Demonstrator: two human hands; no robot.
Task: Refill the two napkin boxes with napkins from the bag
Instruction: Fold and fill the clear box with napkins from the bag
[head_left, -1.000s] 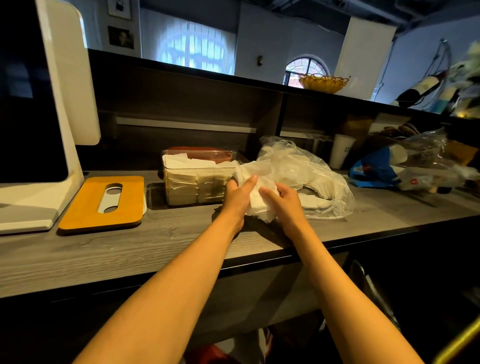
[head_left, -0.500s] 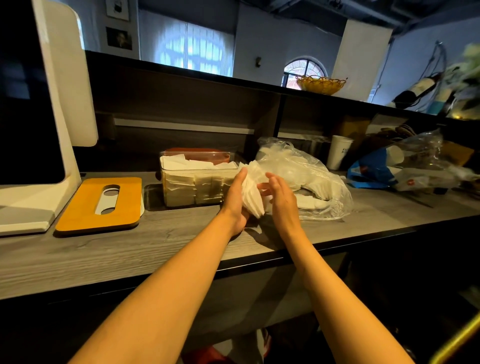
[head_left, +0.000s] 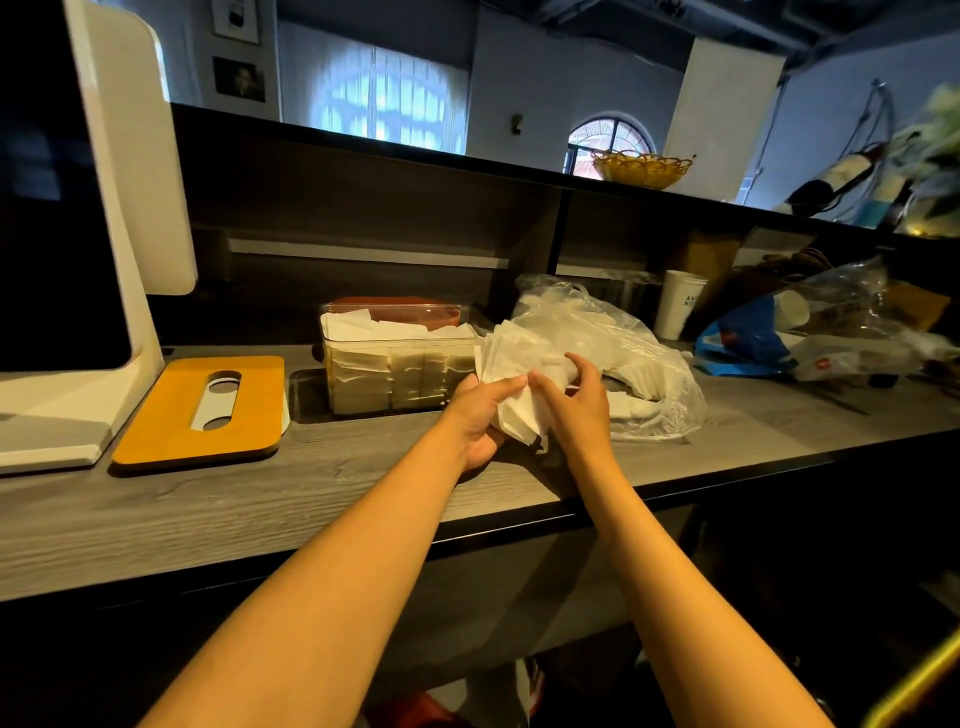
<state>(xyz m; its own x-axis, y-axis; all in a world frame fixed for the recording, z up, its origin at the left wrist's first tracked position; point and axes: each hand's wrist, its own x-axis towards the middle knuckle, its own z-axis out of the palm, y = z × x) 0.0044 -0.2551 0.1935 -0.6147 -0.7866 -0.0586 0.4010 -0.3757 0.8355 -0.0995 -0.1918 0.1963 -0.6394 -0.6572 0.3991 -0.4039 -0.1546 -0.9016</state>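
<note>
A fanned stack of white napkins (head_left: 511, 364) is held above the counter, just right of a clear napkin box (head_left: 400, 374) that is full of folded napkins. My left hand (head_left: 480, 415) grips the stack from below and the left. My right hand (head_left: 574, 397) touches the stack's right side with loosely curled fingers. The clear plastic bag (head_left: 613, 364) with more napkins lies right behind my hands. A reddish-brown second box or lid (head_left: 395, 307) shows behind the clear box, partly hidden.
An orange wooden lid (head_left: 200, 408) with a slot lies flat to the left, beside a white screen stand (head_left: 78, 322). A paper cup (head_left: 680, 304) and a heap of plastic bags (head_left: 810, 332) crowd the right. The counter's front edge (head_left: 363, 540) runs below my wrists.
The napkin stack came out of the bag and rose, then fanned out. My left hand shifted under it, while my right hand slid along its right side.
</note>
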